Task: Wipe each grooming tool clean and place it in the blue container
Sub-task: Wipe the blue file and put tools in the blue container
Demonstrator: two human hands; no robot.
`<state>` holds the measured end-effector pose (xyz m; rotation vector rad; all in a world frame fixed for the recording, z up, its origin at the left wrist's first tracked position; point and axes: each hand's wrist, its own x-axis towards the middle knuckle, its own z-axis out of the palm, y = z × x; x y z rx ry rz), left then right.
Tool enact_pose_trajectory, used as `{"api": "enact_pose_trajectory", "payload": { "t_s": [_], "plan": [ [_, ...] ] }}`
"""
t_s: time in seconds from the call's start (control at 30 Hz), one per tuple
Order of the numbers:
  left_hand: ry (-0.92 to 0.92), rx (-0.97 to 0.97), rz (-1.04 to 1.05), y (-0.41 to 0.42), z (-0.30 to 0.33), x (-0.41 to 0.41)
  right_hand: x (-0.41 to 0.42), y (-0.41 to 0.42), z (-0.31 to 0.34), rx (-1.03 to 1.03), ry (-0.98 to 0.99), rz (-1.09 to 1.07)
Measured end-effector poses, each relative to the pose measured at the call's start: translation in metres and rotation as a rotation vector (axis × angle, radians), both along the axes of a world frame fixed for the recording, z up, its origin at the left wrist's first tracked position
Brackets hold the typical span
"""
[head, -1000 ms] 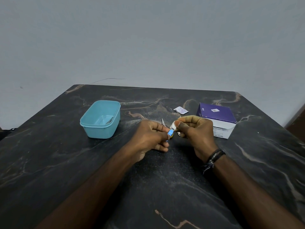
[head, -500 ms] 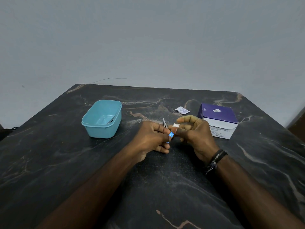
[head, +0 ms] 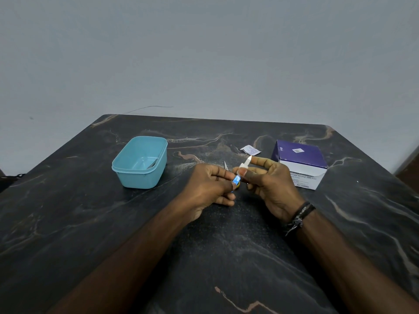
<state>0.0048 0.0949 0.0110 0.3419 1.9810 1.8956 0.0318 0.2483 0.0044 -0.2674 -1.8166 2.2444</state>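
Observation:
My left hand (head: 212,184) grips a small grooming tool (head: 236,179) with a blue and yellow handle, held just above the dark table. My right hand (head: 269,182) pinches a white wipe (head: 246,163) around the tool's far end, thumb pressing on it. A thin metal tip (head: 225,165) pokes up behind my left fingers. The blue container (head: 140,163) stands to the left of my hands, with a metal tool lying inside at its right wall.
A purple and white box of alcohol wipes (head: 300,164) stands to the right of my hands. A torn wipe packet (head: 250,150) lies behind them. The dark marble table (head: 90,223) ends at a grey wall.
My right hand has slid the wipe along the tool and lifted its index finger, so the white wipe now sticks up. The left hand stays in place.

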Motion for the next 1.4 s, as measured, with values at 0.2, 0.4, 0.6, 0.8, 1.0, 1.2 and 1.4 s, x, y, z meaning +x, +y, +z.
{"api": "enact_pose_trajectory", "payload": {
  "t_s": [0.2, 0.4, 0.6, 0.8, 1.0, 1.2, 1.4],
  "plan": [
    [0.002, 0.003, -0.007, 0.001, -0.001, 0.001, 0.0, 0.001, 0.0, 0.034, -0.005, 0.001],
    [0.006, -0.006, -0.025, 0.002, -0.003, 0.0, -0.001, 0.006, 0.003, -0.058, 0.045, -0.094],
    [0.014, -0.007, -0.004, 0.002, -0.005, 0.001, 0.001, 0.003, 0.002, 0.001, -0.021, 0.0],
    [0.015, -0.008, -0.007, 0.003, -0.006, 0.0, -0.001, 0.005, 0.002, -0.025, -0.005, -0.025],
    [0.025, -0.009, -0.01, 0.005, -0.006, 0.002, -0.002, 0.009, 0.001, -0.071, -0.009, -0.028],
    [0.02, 0.006, -0.004, 0.003, -0.004, 0.002, -0.001, 0.005, 0.001, -0.012, -0.013, -0.025],
    [0.017, -0.007, -0.023, 0.004, -0.006, 0.002, -0.001, 0.012, 0.004, -0.055, 0.038, -0.073]
  ]
}}
